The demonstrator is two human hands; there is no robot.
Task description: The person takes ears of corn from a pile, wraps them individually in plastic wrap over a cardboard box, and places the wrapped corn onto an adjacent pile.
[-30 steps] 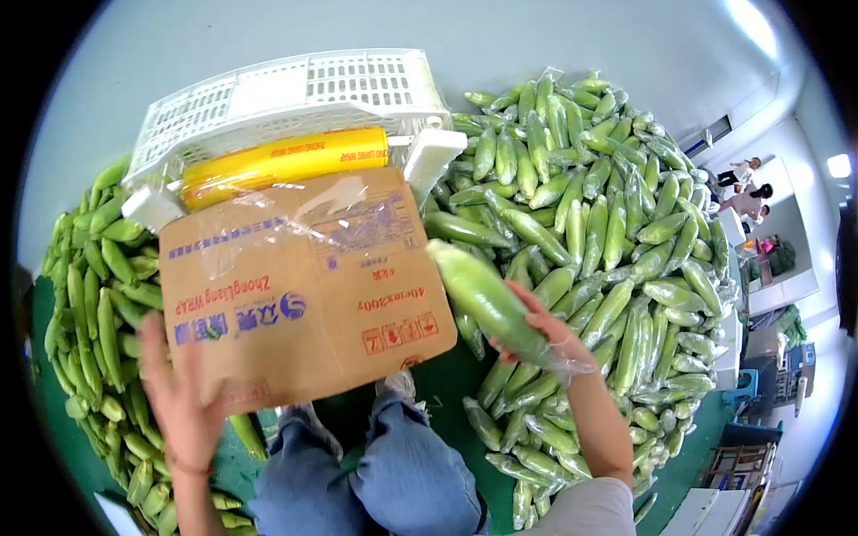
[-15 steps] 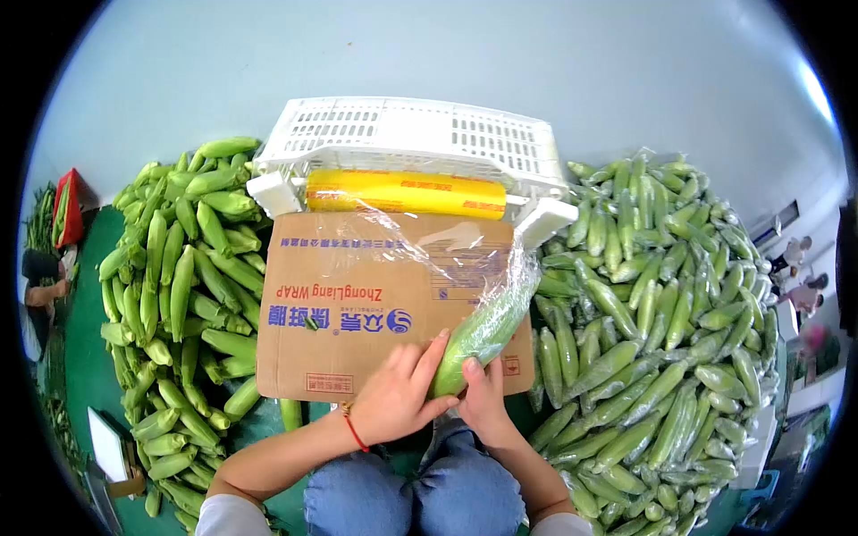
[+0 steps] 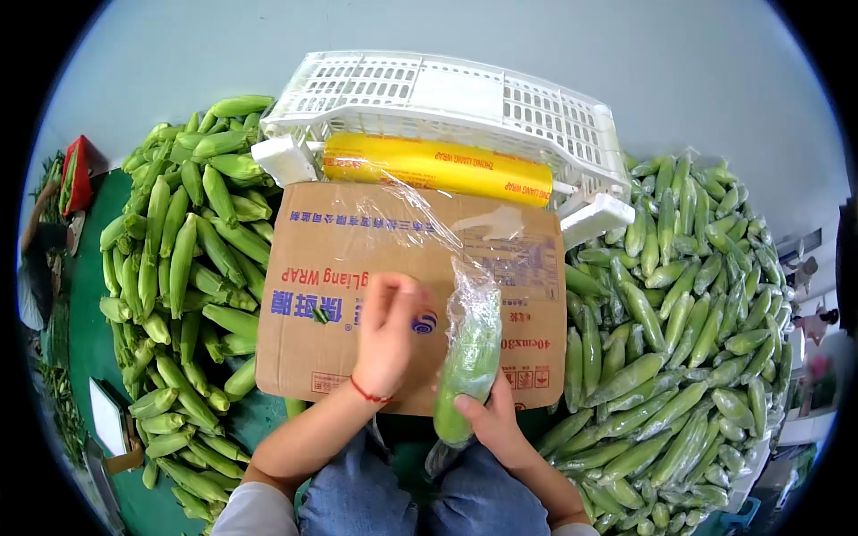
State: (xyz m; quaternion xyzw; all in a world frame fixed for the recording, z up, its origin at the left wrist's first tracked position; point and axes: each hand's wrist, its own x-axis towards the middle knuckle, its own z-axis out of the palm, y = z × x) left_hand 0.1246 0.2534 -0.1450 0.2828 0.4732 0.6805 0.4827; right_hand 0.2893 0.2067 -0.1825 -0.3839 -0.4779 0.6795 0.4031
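Observation:
My right hand [image 3: 492, 420] is closed round the lower part of a green-husked ear of corn [image 3: 474, 362], which is wrapped in clear plastic film. Loose film bunches at the upper tip of the ear, and some hangs below its lower end. Left of the ear, my left hand [image 3: 386, 326] is raised over the cardboard box [image 3: 313, 241], slightly blurred, its fingers bent and apart with nothing visible in them. A thin strand of film [image 3: 420, 207] runs across the box from the yellow roll of plastic wrap [image 3: 438, 165].
Unwrapped corn [image 3: 183, 241] is heaped on the left, and film-wrapped corn [image 3: 661, 375] on the right. Behind the roll stands a white plastic crate [image 3: 456, 89]. White blocks [image 3: 594, 219] hold the roll's ends. A red container [image 3: 82, 174] is at far left.
My left hand has let go of the corn and moved up and left over the box. My right hand still holds the ear, now more upright and lower. The view has shifted slightly.

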